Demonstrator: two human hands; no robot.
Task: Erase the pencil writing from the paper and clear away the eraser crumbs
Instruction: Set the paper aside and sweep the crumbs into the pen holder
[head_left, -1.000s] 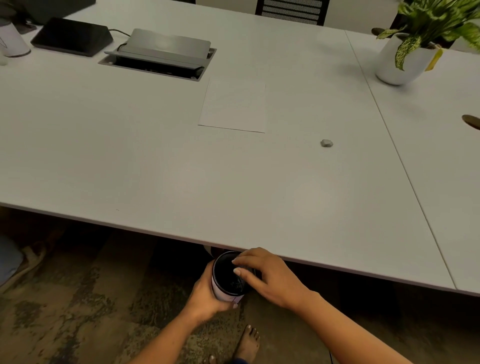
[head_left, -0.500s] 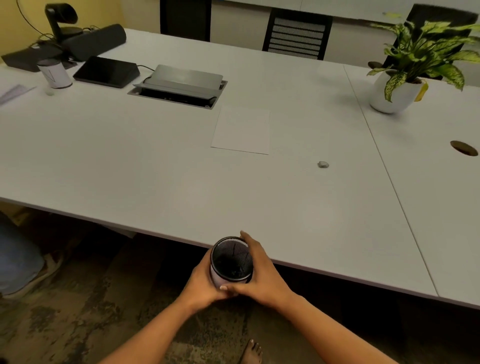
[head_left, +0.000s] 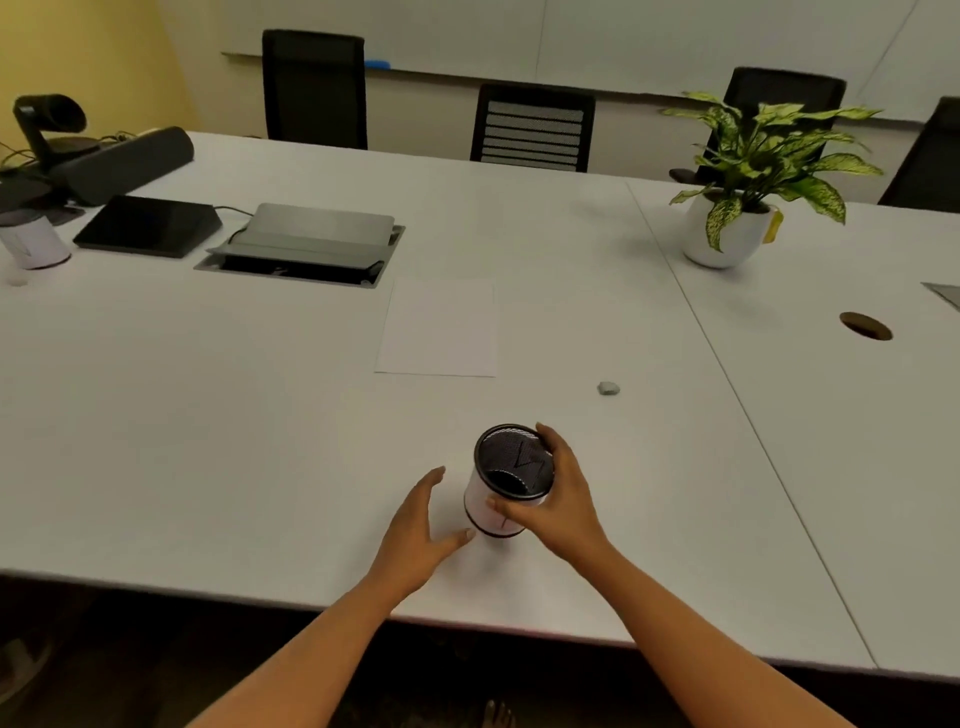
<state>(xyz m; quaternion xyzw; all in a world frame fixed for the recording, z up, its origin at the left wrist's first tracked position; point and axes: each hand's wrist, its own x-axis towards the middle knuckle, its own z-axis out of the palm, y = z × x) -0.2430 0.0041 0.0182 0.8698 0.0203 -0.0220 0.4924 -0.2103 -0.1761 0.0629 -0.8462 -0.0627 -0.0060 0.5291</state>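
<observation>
A white sheet of paper (head_left: 439, 330) lies flat on the white table (head_left: 208, 441), past the middle; no writing shows on it from here. A small grey eraser (head_left: 608, 388) lies to the right of the sheet. Near the front edge stands a black mesh cup (head_left: 506, 480) with a white band around it. My right hand (head_left: 558, 496) grips the cup from its right side. My left hand (head_left: 415, 519) hovers just left of the cup with fingers spread and relaxed, its thumb close to the cup's base.
A potted plant (head_left: 727, 228) stands at the back right, with a round cable hole (head_left: 865, 326) nearer. An open cable box (head_left: 306, 244), a dark tablet (head_left: 148, 226), a second cup (head_left: 34, 241) and a camera stand (head_left: 47, 130) sit at the back left. Chairs (head_left: 532, 127) line the far side.
The cup came up from below the table edge and now stands on the table. My left hand let go of it and opened; my right hand keeps hold.
</observation>
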